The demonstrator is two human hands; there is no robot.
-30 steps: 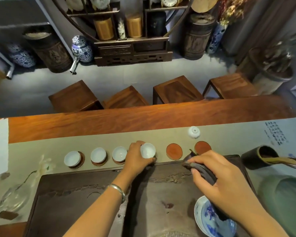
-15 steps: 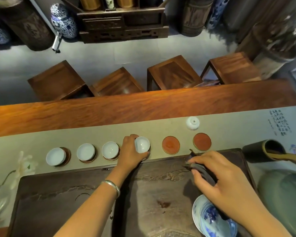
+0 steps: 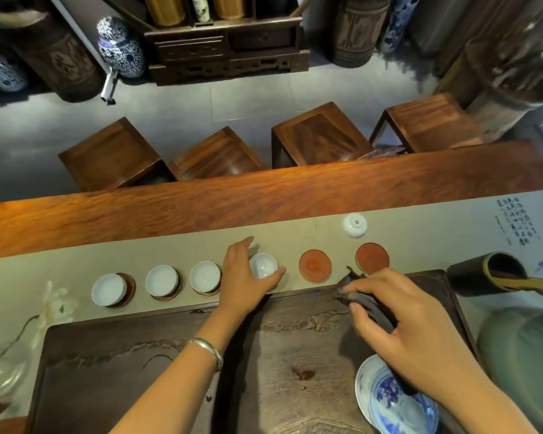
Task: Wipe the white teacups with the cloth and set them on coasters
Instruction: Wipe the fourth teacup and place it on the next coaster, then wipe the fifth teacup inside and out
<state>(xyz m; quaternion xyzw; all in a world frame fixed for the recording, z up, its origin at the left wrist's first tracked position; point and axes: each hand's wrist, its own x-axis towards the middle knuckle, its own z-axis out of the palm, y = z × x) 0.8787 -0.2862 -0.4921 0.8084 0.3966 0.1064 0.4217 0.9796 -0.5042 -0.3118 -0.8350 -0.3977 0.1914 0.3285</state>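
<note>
- Left hand [image 3: 245, 278]: half a second before, my fingers were wrapped round the fourth teacup [image 3: 263, 265]; here they had spread, thumb under the near rim and fingers fanned beyond it, so the grip was opening and no longer clasped the cup. Whether the thumb touched the rim I cannot tell.
- Fourth teacup: upright and mouth up in the row on the grey runner [image 3: 176, 249]. Its coaster was hidden by cup and hand, but I judged the cup set down.
- Three placed teacups [image 3: 162, 280]: standing to the left, each on a brown coaster, unmoved from the earlier views.
- Empty coasters [image 3: 314, 265]: two red discs lay bare to the right of the row.
- Inverted teacup [image 3: 354, 224]: foot up on the runner, just beyond the far-right coaster, untouched; I judged it next for wiping.
- Right hand [image 3: 411, 327]: its grip was closed on the dark cloth [image 3: 365, 303], held over the dark tea tray [image 3: 132, 355], as before.
- Blue-and-white bowl [image 3: 392, 402]: sat at the tray's near right, partly under my right wrist.
</note>
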